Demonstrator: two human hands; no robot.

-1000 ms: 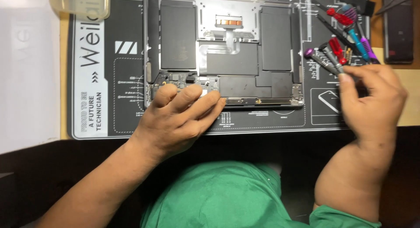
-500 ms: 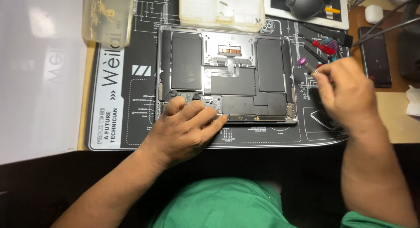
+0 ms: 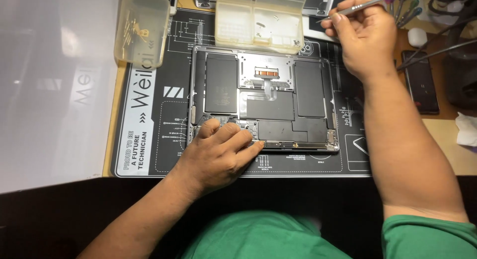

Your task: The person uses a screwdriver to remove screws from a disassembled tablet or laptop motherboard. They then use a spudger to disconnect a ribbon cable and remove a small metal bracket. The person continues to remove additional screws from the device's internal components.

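Two hands: both are seen at work over an opened laptop [image 3: 263, 100] lying base-up on a dark repair mat [image 3: 159, 140].
Laptop: it is laid at the middle of the mat, its bottom cover off, with dark battery cells at either side and a silver trackpad plate with a small orange connector between them.
Left hand [image 3: 218, 152]: it is rested palm-down on the near left corner of the laptop, the fingers loosely curled and spread over the board; nothing is gripped in it.
Right hand [image 3: 365, 38]: it is raised beyond the far right corner of the laptop, clear of the chassis, fingers closed around a screwdriver.
Screwdriver [image 3: 362, 5]: a slim silver shaft with a purple cap, held nearly level between thumb and fingertips, its tip pointed left towards the clear box.
Clear parts box [image 3: 258, 20]: a compartmented, yellowish plastic tray is set touching the far edge of the laptop; small screws are seen in some cells.
Second box [image 3: 141, 33]: a smaller clear container is placed at the mat's far left corner, with small brass-coloured parts inside.
White sheet [image 3: 54, 90]: a pale panel is laid to the left of the mat.
Phone [image 3: 422, 80]: a dark handset is laid on the wooden table to the right, well apart from the laptop.
More screwdrivers [image 3: 410, 8]: several are clustered just beyond the right hand.
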